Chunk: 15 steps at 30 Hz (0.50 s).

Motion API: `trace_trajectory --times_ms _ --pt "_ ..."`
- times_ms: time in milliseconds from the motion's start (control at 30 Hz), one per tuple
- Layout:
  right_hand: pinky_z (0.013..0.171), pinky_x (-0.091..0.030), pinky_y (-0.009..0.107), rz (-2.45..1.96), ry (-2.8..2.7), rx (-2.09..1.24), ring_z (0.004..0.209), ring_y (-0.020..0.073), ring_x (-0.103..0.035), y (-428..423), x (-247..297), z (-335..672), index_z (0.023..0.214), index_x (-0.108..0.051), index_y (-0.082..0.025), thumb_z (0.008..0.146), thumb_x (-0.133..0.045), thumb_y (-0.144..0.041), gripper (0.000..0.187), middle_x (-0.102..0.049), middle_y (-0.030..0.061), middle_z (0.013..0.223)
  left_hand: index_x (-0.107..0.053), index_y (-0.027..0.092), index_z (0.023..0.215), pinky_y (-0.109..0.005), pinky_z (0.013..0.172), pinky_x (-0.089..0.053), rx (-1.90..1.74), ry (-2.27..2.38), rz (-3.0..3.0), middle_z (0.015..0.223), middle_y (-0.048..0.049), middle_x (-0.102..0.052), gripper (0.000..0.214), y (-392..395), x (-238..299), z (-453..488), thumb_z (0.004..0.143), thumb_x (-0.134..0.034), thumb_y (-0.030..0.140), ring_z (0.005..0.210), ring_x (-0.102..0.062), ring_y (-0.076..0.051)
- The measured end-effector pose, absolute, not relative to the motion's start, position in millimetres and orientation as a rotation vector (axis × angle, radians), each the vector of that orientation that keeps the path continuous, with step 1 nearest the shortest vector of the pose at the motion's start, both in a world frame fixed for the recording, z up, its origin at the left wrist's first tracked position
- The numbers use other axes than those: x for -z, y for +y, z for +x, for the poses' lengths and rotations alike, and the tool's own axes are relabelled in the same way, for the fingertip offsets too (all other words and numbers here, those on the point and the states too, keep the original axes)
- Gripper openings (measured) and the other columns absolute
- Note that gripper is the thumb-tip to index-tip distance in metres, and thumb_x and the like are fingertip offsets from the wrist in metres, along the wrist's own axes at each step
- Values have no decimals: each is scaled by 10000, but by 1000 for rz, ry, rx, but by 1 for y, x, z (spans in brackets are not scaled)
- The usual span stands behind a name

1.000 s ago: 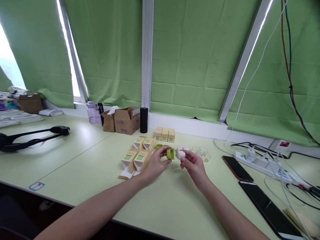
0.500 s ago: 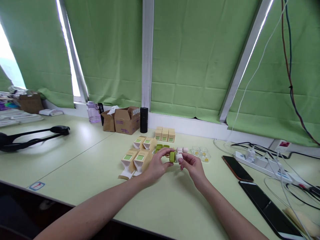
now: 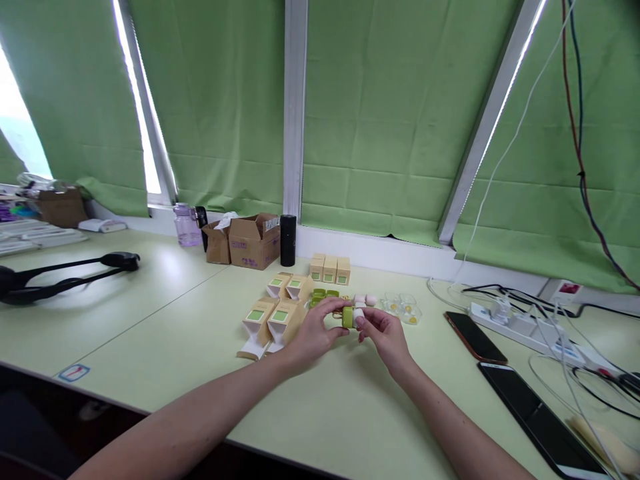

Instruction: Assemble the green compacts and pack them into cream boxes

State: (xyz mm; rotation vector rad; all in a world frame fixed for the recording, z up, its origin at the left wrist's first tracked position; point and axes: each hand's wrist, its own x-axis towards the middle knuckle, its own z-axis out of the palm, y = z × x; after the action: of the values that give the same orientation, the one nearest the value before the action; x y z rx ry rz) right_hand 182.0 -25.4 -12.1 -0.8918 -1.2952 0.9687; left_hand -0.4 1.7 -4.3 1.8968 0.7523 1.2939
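Green piece (image 3: 347,318) is sitting in mid-view, above the pale table (image 3: 350,400), and a white piece (image 3: 358,317) is meeting it end to end! Left hand (image 3: 316,333) is pinching the green one, thumb below and fingers above, the gap between them closing down to just that piece's width. Right hand (image 3: 387,333) is gripping the white one between thumb and fingertips, the other fingers curling behind it.

Now look at the line-up: the pair is lying crosswise, its shared axis running roughly left to right, straight from one hand to the other. Green is facing right, white is facing left, and the two are touching or all but touching; how deeply one is sitting in the other, I cannot tell. Neither hand is having the shorter reach, each being right at its own end.

Just beyond the fingers, more green pieces (image 3: 324,294) are resting behind the left hand, white-pink pieces (image 3: 365,300) are lying behind the joint, and a clear tray (image 3: 403,308) with yellow spots is waiting past the right hand. Opened cartons (image 3: 281,319) are standing close by the left wrist.
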Motion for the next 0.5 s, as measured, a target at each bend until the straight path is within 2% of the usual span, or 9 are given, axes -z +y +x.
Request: trace_trajectory --times_ms 367,500 --pt "546 -557 334 -914 -1298 -947 582 165 -595 -27 15 179 956 -782 -180 729 -830 -595 476 -713 39 751 -740 252 1124 -428 1020 -505 -1302 762 1906 1176 -69 -667 453 1 7 0 709 -812 85 1077 -619 -238" --pt "572 -570 343 -908 -1262 -928 575 161 -600 -28 17 178 1135 -760 -204 745 -832 -569 539 -644 -8 688 -738 259 1155 -414 996 -518 -1298 741 1924 1154 -67 -664 464 1 7 0 723 -817 107 1053 -620 -232"
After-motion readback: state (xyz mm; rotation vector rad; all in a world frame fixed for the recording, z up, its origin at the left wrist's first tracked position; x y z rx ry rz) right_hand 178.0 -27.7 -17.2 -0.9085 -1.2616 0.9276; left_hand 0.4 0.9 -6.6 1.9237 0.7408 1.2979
